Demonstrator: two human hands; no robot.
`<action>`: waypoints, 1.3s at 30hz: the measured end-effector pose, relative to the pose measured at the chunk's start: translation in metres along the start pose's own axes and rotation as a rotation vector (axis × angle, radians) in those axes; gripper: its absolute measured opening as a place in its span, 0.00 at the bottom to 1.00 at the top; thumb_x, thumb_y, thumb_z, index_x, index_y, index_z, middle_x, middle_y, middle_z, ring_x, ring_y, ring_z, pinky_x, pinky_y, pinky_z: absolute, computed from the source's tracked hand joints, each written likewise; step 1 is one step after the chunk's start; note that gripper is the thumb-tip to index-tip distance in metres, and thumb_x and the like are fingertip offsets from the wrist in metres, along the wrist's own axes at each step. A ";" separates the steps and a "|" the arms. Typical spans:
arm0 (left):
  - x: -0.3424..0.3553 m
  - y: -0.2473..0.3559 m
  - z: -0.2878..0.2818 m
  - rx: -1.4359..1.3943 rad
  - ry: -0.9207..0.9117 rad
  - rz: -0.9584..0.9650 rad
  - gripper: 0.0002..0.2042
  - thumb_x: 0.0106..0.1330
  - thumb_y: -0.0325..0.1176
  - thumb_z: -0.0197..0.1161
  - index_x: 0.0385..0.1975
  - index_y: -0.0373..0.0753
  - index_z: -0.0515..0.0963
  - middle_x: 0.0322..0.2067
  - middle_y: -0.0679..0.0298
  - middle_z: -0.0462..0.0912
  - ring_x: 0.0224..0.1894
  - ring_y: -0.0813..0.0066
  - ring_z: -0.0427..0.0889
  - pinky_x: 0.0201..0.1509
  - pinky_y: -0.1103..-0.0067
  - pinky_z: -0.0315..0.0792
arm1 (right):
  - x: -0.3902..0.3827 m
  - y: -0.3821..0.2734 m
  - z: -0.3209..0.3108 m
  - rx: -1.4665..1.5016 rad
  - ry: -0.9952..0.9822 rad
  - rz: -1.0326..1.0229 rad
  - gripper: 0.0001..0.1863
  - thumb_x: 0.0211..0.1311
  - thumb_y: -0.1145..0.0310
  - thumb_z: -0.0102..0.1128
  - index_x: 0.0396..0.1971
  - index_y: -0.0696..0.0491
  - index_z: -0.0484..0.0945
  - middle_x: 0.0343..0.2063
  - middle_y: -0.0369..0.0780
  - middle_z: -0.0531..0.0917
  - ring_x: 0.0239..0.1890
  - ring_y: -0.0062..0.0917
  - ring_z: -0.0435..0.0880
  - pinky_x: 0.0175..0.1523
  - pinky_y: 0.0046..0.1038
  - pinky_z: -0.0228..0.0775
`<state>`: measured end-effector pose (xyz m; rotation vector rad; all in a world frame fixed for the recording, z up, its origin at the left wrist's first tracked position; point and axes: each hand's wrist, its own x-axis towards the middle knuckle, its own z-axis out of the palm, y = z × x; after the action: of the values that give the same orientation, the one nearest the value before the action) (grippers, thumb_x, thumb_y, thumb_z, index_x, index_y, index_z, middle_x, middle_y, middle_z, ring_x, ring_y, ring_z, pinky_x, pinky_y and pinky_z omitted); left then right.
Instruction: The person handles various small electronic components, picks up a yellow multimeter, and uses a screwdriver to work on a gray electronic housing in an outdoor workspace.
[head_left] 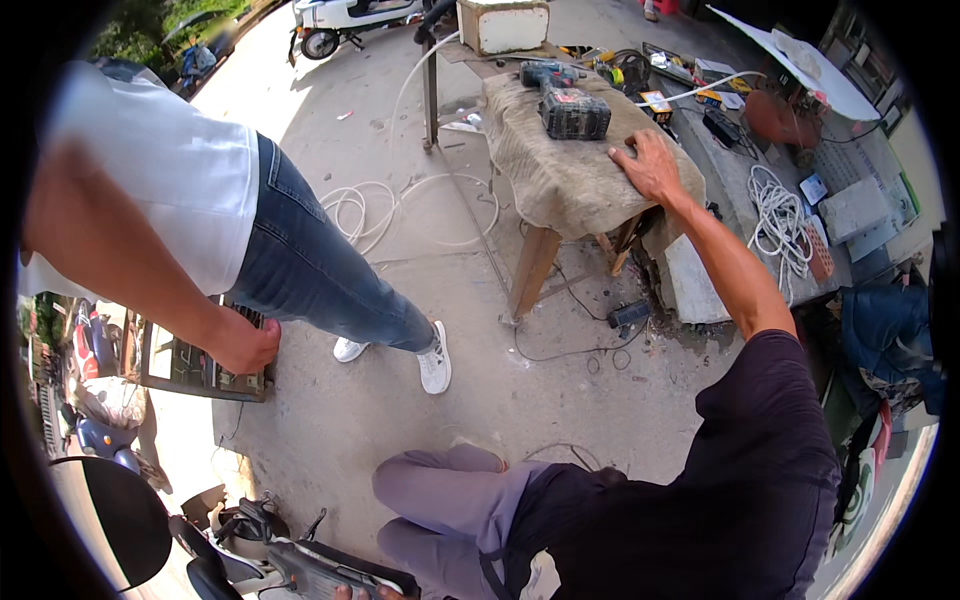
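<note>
My right arm reaches forward, and my right hand (648, 167) lies with spread fingers on the near right part of a cloth-covered stool (570, 185). Nothing is held in it. Just beyond my fingers a cordless power drill (550, 75) lies on its side on the cloth, its black battery pack (576, 115) toward me. At the lower edge only a few fingertips of my left hand (362, 592) show, beside a grey and black scooter part (320, 566). The rest of that hand is out of the picture.
At left stands another person in jeans (325, 270), one arm hanging by a metal-framed crate (190, 360). A white hose (365, 215) is coiled on the floor. On the right, a concrete ledge (700, 285) bears tools and a white rope bundle (778, 220). A black adapter (628, 314) lies below.
</note>
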<state>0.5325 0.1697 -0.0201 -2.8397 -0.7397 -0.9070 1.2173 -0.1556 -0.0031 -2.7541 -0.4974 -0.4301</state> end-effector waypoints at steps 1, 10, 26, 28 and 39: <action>0.004 -0.003 0.002 -0.015 0.004 0.047 0.17 0.74 0.28 0.62 0.61 0.37 0.72 0.64 0.48 0.74 0.63 0.46 0.77 0.67 0.51 0.73 | 0.001 0.011 0.003 0.031 0.034 -0.036 0.35 0.69 0.40 0.65 0.57 0.59 0.84 0.61 0.51 0.82 0.65 0.47 0.78 0.71 0.46 0.69; 0.171 0.059 0.114 -0.614 -0.283 0.341 0.19 0.68 0.25 0.68 0.57 0.39 0.77 0.61 0.49 0.78 0.62 0.44 0.77 0.66 0.51 0.74 | 0.009 0.021 -0.010 -0.001 -0.051 -0.034 0.38 0.72 0.39 0.63 0.65 0.58 0.80 0.68 0.50 0.78 0.72 0.47 0.75 0.77 0.44 0.64; 0.432 0.295 0.162 -0.784 -0.747 0.349 0.40 0.62 0.33 0.80 0.74 0.35 0.66 0.73 0.37 0.64 0.74 0.33 0.67 0.76 0.50 0.66 | 0.011 -0.010 -0.029 0.072 -0.172 0.197 0.37 0.68 0.45 0.69 0.70 0.52 0.75 0.73 0.44 0.71 0.81 0.42 0.61 0.85 0.47 0.47; 0.464 0.335 0.181 -0.765 -0.696 0.407 0.43 0.61 0.34 0.81 0.75 0.37 0.66 0.75 0.38 0.62 0.76 0.32 0.64 0.78 0.50 0.64 | 0.013 -0.007 -0.030 0.093 -0.190 0.207 0.37 0.69 0.45 0.68 0.71 0.51 0.75 0.74 0.44 0.70 0.81 0.41 0.61 0.86 0.46 0.46; 0.558 0.429 0.290 -0.658 -0.614 0.848 0.45 0.46 0.38 0.88 0.71 0.49 0.76 0.70 0.58 0.76 0.74 0.36 0.67 0.77 0.50 0.68 | 0.019 0.004 -0.041 0.107 -0.267 0.231 0.37 0.72 0.44 0.65 0.72 0.52 0.74 0.76 0.42 0.68 0.83 0.39 0.57 0.86 0.48 0.44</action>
<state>1.2815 0.0881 0.0875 -3.4389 0.9178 -0.1267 1.2266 -0.1680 0.0395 -2.7337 -0.2485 0.0188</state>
